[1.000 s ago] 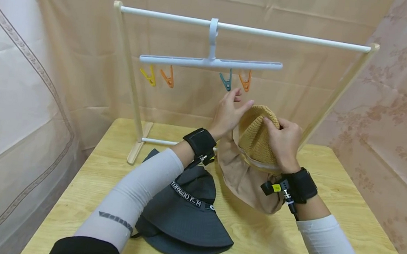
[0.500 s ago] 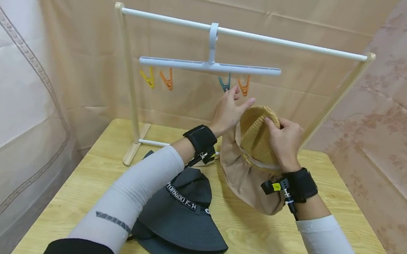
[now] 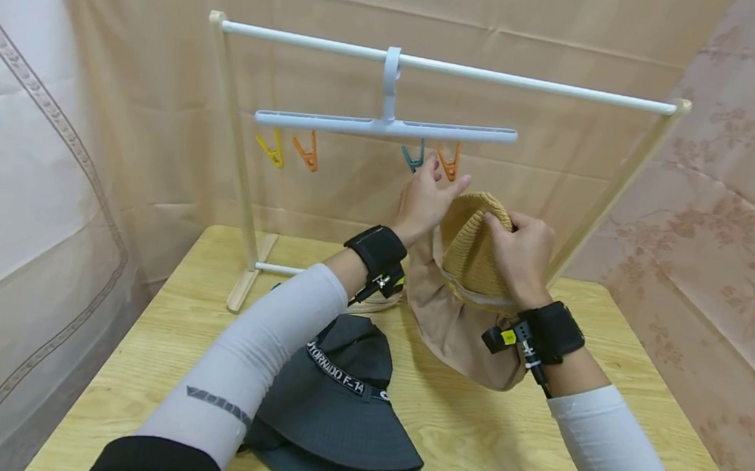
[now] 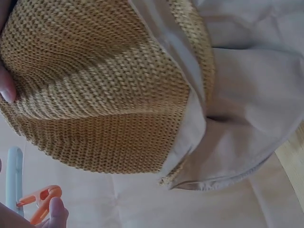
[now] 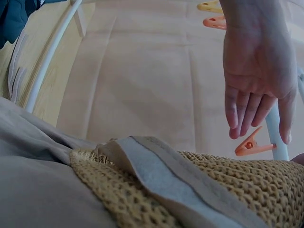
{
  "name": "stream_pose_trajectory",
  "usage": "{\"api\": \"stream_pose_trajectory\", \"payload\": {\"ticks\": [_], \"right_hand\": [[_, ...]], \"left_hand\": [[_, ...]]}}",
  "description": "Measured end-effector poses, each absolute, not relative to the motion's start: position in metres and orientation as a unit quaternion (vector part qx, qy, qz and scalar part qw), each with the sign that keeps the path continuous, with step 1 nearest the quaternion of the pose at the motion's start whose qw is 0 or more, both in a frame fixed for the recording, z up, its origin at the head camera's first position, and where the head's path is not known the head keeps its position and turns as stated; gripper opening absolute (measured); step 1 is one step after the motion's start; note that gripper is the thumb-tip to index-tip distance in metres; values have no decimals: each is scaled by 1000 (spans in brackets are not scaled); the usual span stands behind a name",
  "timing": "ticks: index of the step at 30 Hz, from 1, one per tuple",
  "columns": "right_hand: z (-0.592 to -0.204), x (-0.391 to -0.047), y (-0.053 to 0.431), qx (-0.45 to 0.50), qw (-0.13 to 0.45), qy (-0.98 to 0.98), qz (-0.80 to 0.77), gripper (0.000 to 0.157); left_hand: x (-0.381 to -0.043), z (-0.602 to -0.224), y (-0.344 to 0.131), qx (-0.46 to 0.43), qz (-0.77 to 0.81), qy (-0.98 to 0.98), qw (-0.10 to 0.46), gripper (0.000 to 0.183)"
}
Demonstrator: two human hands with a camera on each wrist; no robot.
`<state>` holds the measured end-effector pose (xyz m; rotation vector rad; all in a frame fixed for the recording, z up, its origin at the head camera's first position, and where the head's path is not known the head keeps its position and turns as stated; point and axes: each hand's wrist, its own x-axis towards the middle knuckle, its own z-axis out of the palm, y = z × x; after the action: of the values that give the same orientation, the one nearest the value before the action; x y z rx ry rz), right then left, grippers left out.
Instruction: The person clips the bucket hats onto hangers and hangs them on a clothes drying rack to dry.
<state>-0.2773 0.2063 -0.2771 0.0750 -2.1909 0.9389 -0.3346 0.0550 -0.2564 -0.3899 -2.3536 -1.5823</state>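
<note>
My right hand (image 3: 522,253) pinches the folded crown of a sun hat (image 3: 477,264), with the thumb on the tan woven part. The hat's beige cloth brim hangs down toward the table. My left hand (image 3: 422,202) is raised, its fingertips between a teal clothespin (image 3: 413,157) and an orange clothespin (image 3: 449,163). In the right wrist view the left hand (image 5: 259,66) shows extended fingers close to the orange clothespin (image 5: 254,148). Both clothespins hang from a pale blue hanger (image 3: 388,126). The woven crown (image 4: 109,76) fills much of the left wrist view.
The hanger hooks over the white bar (image 3: 535,87) of a wooden-ended rack. A yellow clothespin (image 3: 273,149) and another orange clothespin (image 3: 306,153) hang at its left. A dark bucket hat (image 3: 340,414) lies on the wooden table (image 3: 501,444), below the left forearm.
My left hand has risen slightly, bringing its fingertips up between the teal and orange clothespins. The right hand keeps its hold on the sun hat. The head view has tilted slightly.
</note>
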Motion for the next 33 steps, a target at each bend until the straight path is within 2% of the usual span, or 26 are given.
{"api": "stream_pose_trajectory", "payload": {"ticks": [4, 9, 16, 23, 29, 33], "right_hand": [[-278, -278, 204, 30, 369, -854, 365, 35], [-281, -278, 204, 37, 375, -846, 377, 33], [-286, -275, 207, 32, 374, -837, 399, 35], [-287, -272, 215, 26, 372, -840, 395, 35], [-290, -270, 223, 23, 377, -833, 405, 37], [-293, -268, 225, 17, 375, -833, 407, 35]], "left_hand": [[-339, -252, 56, -141, -554, -808, 143, 63], [-343, -245, 59, -104, -564, -807, 140, 71], [-340, -241, 65, -82, -603, -785, 120, 69], [-340, -235, 72, -97, -603, -781, 132, 51], [-338, -230, 79, -128, -561, -806, 136, 46], [-336, -229, 79, -158, -503, -831, 176, 37]]}}
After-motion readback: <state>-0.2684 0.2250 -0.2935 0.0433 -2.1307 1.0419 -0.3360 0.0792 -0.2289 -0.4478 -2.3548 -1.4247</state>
